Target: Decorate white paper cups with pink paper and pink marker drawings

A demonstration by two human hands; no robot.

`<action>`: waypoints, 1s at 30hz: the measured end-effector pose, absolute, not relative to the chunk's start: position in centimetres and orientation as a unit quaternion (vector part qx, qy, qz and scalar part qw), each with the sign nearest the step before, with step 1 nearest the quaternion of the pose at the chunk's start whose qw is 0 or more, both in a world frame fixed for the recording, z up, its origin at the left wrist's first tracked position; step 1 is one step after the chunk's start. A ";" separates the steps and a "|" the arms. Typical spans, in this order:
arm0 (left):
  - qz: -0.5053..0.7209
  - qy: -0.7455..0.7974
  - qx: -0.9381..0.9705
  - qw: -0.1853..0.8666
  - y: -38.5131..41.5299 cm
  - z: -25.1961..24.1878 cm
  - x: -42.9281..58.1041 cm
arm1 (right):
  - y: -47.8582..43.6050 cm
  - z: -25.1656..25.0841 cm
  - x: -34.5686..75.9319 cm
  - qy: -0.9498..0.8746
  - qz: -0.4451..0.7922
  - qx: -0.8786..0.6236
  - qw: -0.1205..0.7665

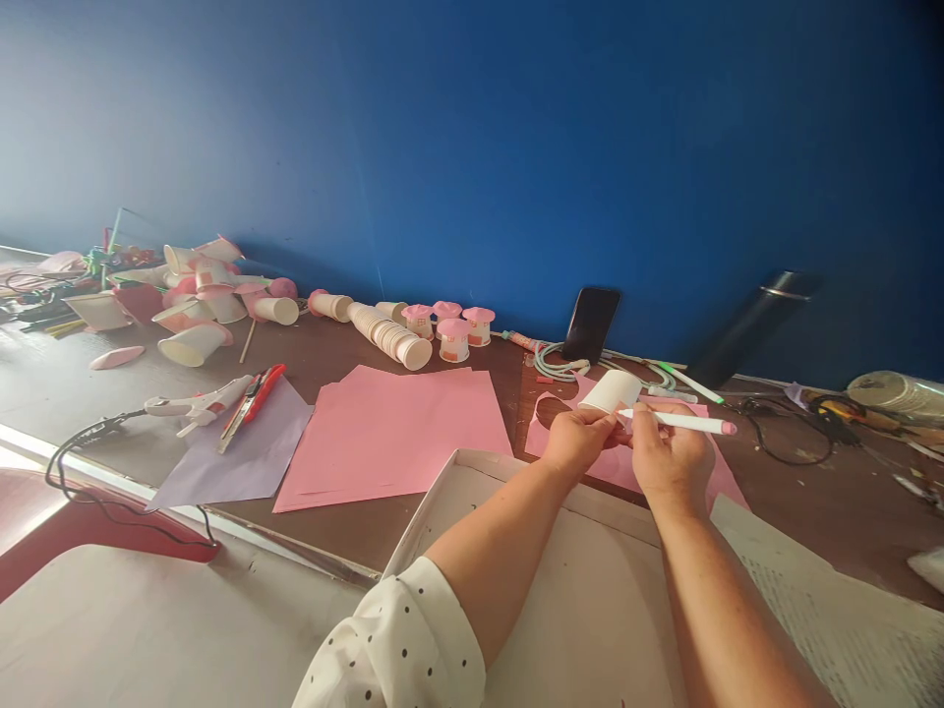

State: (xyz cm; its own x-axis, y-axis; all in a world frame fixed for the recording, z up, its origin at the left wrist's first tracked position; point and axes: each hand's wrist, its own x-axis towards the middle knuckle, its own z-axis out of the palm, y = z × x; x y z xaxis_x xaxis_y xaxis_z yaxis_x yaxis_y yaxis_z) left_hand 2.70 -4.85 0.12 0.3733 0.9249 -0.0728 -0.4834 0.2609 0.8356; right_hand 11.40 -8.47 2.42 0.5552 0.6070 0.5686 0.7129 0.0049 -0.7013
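Note:
My left hand (577, 439) is closed at the near side of a white paper cup (611, 390), which its fingers partly hide. In my right hand (671, 454) is a white felt-tip marker (691, 423) with a pink end, gripped like a pen. Its tip points left, toward the cup and my left fingertips; whether it touches the cup is hidden. Beneath both hands lies cut pink paper (727, 472), and a shallow white box lid (516, 511) is under my forearms.
Pink sheets (398, 433) lie left of the lid, beside a utility knife (251, 405) and a glue gun (199, 403) on purple paper (243, 462). Behind are nested cups (389, 336), small pink-roofed cup houses (453, 339), a phone (592, 324) and a dark bottle (759, 324).

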 end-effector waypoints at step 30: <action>0.467 0.293 0.365 0.750 -4.8 0.2 2.6 | -8.3 2.2 11.4 -0.483 -0.085 -0.678 0.547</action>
